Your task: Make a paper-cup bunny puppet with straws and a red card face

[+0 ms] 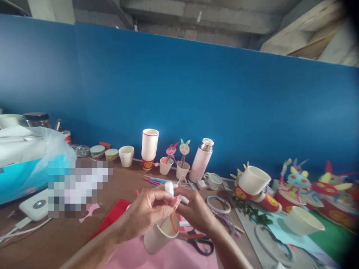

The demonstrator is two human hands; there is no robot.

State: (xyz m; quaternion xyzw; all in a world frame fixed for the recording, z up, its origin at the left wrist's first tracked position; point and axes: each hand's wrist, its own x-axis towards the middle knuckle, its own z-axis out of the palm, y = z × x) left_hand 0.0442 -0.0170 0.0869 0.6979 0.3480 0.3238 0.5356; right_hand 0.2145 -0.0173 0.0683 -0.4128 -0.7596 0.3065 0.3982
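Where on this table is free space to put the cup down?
Bare brown table lies at the lower left, between the power bank and the red paper. A smaller patch lies before the small cups at the wall. Right of the held cup it is crowded: tape ring, scissors, decorated cups.

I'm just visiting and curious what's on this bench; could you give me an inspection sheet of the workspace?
Surface: brown table, pink sheet and red paper on it.
Job's things: paper cup with pink cutout at its rim.
Clutter: scissors, cup stack, flask, bunny cups, tape ring.
Hands: left hand pinches the pink cutout; right hand holds a white tube.
Cables: white cable at power bank.
Surroundings: blue wall.
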